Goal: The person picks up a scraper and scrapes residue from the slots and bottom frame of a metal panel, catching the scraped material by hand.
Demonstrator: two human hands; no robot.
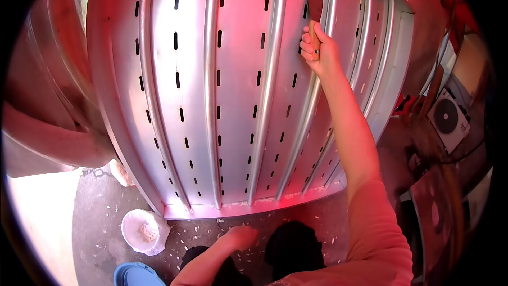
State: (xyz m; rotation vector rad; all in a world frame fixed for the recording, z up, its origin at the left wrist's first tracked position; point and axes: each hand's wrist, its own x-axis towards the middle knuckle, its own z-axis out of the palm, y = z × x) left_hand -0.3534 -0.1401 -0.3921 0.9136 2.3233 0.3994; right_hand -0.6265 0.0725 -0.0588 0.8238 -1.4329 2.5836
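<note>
A scraper (314, 8) with a flat metal blade and a wooden handle is held in my right hand (319, 47), fingers wrapped round the handle. Its blade points up, over a large metal panel (238, 74) with long raised tubes and rows of dark slots. My left hand (242, 237) is low, near my knees and below the panel's lower edge, blurred; its fingers cannot be made out.
White-lined container (145, 232) with pale bits inside stands on the floor at lower left, beside a blue basin (136, 275). Small pale pieces litter the concrete floor (100, 233). A boxy device with a round dark disc (445, 115) is at the right.
</note>
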